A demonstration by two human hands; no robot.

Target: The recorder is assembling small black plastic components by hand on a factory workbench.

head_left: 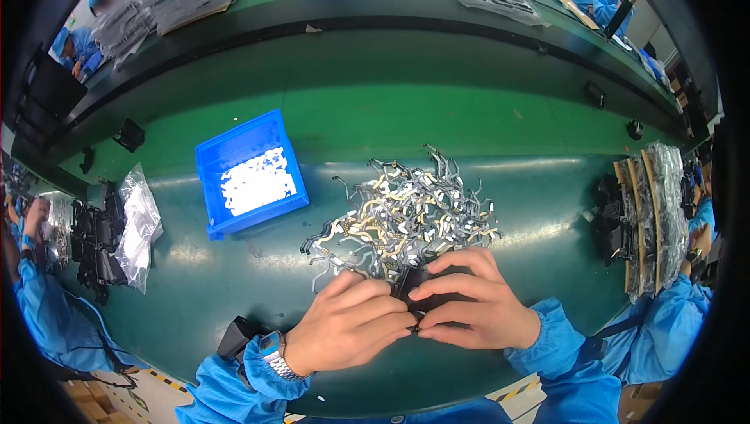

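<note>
Both my hands meet over the near side of the bench, around a black plastic part [437,297]. My right hand [480,303] grips it from the right, fingers curved over its top and thumb at the near edge. From the left, my left hand [351,322] has its fingers pressed together on the part's near left side; its fingertips partly hide what they pinch. Just beyond the hands lies a heap of small bent metal pieces [414,209], grey, black and cream. A blue bin [301,200] with small white pieces [258,182] stands left of the heap.
A black block [237,336] lies by my left forearm. Black parts [98,244] and a clear plastic bag [139,229] sit at the left; black parts [613,221] and upright cardboard-and-plastic stacks [647,221] at the right. A raised shelf [375,45] crosses the back. Other people work on both sides.
</note>
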